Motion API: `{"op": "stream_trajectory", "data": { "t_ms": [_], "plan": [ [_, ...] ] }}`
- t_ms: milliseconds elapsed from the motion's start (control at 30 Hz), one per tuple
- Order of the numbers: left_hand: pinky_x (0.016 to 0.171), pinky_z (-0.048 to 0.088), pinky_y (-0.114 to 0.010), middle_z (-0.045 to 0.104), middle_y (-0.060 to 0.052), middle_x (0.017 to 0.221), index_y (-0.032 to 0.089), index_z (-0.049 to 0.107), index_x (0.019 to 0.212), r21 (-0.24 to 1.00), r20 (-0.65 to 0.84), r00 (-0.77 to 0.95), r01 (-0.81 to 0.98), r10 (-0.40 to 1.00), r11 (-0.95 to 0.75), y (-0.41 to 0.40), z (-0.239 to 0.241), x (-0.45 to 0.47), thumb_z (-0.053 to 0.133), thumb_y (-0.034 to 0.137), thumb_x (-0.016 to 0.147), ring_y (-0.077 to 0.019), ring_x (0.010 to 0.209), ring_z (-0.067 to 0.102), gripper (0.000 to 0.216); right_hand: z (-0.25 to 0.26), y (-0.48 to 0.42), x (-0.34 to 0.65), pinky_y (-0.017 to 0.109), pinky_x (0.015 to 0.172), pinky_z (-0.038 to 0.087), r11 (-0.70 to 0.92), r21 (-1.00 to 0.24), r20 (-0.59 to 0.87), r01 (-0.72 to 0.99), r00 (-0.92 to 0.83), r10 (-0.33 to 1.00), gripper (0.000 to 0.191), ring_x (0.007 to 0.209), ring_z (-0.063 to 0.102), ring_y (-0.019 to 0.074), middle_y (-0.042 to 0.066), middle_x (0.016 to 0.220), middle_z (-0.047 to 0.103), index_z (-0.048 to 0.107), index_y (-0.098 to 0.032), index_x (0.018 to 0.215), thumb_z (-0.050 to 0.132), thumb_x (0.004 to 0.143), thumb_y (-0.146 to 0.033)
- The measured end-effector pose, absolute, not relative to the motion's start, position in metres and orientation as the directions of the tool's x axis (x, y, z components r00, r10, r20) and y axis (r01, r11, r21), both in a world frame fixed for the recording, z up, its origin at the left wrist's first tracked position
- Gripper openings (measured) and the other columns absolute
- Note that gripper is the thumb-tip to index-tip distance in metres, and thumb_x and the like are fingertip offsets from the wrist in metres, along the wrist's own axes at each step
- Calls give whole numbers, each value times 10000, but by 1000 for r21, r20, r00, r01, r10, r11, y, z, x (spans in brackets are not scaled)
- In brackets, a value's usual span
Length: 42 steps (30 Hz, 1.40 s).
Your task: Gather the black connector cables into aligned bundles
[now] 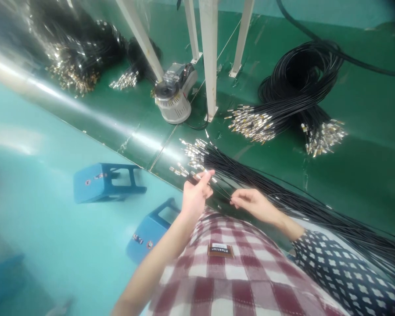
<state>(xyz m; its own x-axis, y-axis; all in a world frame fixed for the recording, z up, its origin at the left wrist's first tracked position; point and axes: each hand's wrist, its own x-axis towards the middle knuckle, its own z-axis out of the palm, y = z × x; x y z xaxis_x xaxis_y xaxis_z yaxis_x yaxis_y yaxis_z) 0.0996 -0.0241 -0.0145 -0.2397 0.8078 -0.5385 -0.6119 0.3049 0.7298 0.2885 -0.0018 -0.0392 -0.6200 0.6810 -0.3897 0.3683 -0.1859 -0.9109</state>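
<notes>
My left hand [196,192] is closed around a few black cables, whose silver metal ends [179,170] stick out past the fingers. To its right, my right hand [250,202] pinches a thin black cable [224,192] that runs across from the left hand. Just beyond both hands a long bundle of black cables [250,180] lies on the green tabletop, stretching off to the lower right. Its silver ends [195,151] fan out beside my left hand. Fine detail of the ends is blurred.
A coiled cable bundle [296,83] lies at the back right. A grey round machine [174,107] stands near white metal posts [210,57]. More cable bundles [82,57] are at the back left. Blue stools [92,182] stand on the floor beyond the table edge.
</notes>
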Motion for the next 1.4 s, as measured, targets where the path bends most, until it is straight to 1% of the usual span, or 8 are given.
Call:
{"op": "stream_trajectory", "data": {
  "t_ms": [167, 300, 600, 767, 900, 1067, 1200, 1400],
  "plan": [
    [410, 202, -204, 237, 115, 410, 69, 723, 837, 740, -535, -217, -586, 816, 329, -21, -10, 101, 819, 324, 644, -18, 378, 216, 333, -20, 13, 247, 255, 608, 411, 137, -877, -146, 461, -527, 837, 240, 636, 526, 129, 32, 841, 660, 677, -190, 925, 537, 892, -383],
    [417, 218, -202, 251, 112, 420, 67, 722, 862, 753, -523, -245, -582, 816, 308, -21, -8, 100, 812, 324, 657, -18, 387, 229, 341, -22, 13, 240, 249, 634, 413, 217, -865, -52, 453, -510, 858, 236, 651, 543, 128, 18, 774, 654, 668, -192, 823, 506, 928, -329],
    [422, 201, -203, 211, 120, 433, 65, 707, 884, 707, -560, -182, -614, 808, 351, -23, -12, 99, 814, 328, 662, -18, 392, 204, 360, -39, -6, 294, 296, 756, 492, 267, -804, -122, 531, -586, 801, 262, 969, 602, 202, 79, 1093, 656, 668, -228, 1056, 561, 892, -403],
    [427, 192, -199, 210, 123, 453, 86, 685, 974, 688, -552, -99, -616, 828, 384, -24, 0, 98, 806, 349, 669, -22, 400, 195, 420, -15, -1, 256, 248, 620, 429, 215, -845, -136, 490, -585, 799, 294, 626, 567, 136, 4, 661, 631, 614, -202, 727, 443, 945, -302],
    [429, 170, -197, 261, 110, 480, 101, 670, 1068, 696, -539, -19, -573, 842, 432, -29, 2, 102, 823, 388, 632, -27, 418, 208, 544, -4, 1, 244, 226, 541, 351, 138, -861, -199, 490, -573, 795, 283, 536, 510, 113, -20, 601, 604, 597, -198, 700, 447, 928, -272],
    [425, 160, -210, 174, 107, 460, 55, 720, 875, 731, -579, -53, -475, 814, 489, -35, -7, 102, 664, 571, 744, -32, 416, 167, 535, -7, -4, 243, 236, 518, 307, 179, -778, -267, 603, -574, 774, 331, 508, 500, 115, -22, 569, 598, 609, -204, 666, 468, 933, -340],
    [446, 246, -212, 187, 90, 497, 71, 724, 835, 750, -544, -149, -527, 826, 399, -43, -7, 88, 629, 560, 783, -51, 449, 207, 501, -26, -8, 276, 253, 654, 406, 325, -730, -250, 601, -677, 692, 288, 706, 616, 156, 5, 763, 701, 684, -239, 826, 462, 951, -372],
    [787, 471, -315, 540, -78, 825, 151, 561, 485, 857, -340, -289, -487, 895, 169, -59, 30, 56, 570, 504, 843, -181, 845, 512, 503, -28, -5, 341, 285, 706, 458, 229, -731, -419, 643, -687, 594, 351, 774, 639, 192, 39, 825, 716, 713, -219, 805, 454, 942, -412]
  ]
}}
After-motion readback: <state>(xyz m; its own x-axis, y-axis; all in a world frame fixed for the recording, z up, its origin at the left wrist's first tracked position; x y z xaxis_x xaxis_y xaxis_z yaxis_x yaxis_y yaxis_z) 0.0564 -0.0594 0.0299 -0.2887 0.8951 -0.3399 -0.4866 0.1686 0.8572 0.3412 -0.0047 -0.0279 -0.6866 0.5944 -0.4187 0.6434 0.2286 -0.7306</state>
